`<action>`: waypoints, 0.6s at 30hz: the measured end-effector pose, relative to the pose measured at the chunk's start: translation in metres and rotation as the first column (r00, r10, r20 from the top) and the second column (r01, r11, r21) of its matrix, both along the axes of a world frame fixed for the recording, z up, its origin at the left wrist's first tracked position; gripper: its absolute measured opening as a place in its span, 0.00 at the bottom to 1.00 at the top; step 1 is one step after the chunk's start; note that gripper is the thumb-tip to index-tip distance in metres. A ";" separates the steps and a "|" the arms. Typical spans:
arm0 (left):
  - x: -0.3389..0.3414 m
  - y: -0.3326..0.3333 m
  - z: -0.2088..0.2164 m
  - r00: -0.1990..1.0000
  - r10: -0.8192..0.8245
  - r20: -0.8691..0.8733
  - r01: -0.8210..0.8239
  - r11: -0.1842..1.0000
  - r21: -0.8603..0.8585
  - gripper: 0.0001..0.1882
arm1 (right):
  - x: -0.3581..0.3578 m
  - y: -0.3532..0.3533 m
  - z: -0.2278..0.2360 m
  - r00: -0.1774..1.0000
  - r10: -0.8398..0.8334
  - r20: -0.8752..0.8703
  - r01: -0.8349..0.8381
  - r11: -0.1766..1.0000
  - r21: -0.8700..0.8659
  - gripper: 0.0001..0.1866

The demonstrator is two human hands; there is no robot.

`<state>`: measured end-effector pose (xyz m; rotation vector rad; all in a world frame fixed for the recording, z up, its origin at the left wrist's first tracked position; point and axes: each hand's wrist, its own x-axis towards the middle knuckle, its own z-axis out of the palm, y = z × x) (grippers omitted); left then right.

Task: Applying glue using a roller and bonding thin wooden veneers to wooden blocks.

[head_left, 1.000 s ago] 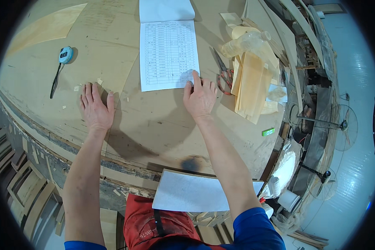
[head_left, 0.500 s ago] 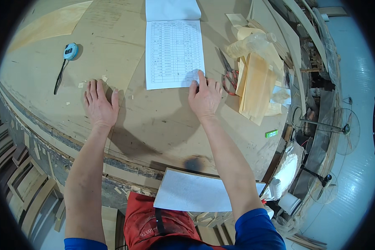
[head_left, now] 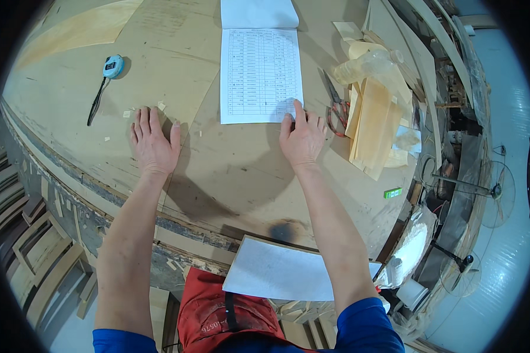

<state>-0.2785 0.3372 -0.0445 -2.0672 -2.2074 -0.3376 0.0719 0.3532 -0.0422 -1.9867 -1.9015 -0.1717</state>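
Note:
On the wooden tabletop (head_left: 235, 159) my left hand (head_left: 155, 141) rests palm down, fingers stretched and thumb apart, holding nothing. A light-blue tape measure (head_left: 113, 66) with a black strap lies beyond it to the left. My right hand (head_left: 303, 136) touches the lower right corner of a pad of printed table sheets (head_left: 262, 76) with its index finger; its other fingers are loosely spread. The pad's top sheet is folded back at the far end. Just right of that hand lie scissors (head_left: 337, 112) with red handles, partly beside a stack of thin veneer pieces (head_left: 374, 126).
A clear plastic bottle (head_left: 365, 67) lies among wood scraps at the right. A small green box (head_left: 393, 193) sits near the right edge. A white board (head_left: 280, 270) juts out at the near edge. Fans (head_left: 496, 191) stand off to the right, and curved wooden parts (head_left: 47, 259) lie below left.
The whole view has shifted slightly, so everything on the table appears farther right. Both hands keep their places on the table and the pad.

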 end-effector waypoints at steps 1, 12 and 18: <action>0.000 0.000 0.001 1.000 0.002 0.006 -0.002 1.000 -0.002 0.39 | 0.000 0.000 0.000 1.000 0.003 -0.003 -0.003 1.000 0.001 0.22; 0.001 -0.001 0.002 1.000 0.014 0.012 -0.014 1.000 -0.017 0.39 | 0.003 -0.001 -0.001 0.999 0.041 -0.036 -0.037 0.993 0.113 0.21; 0.002 -0.001 0.003 1.000 0.022 0.011 -0.022 0.999 -0.042 0.39 | 0.006 -0.002 -0.001 0.992 0.059 -0.114 -0.048 0.994 0.097 0.20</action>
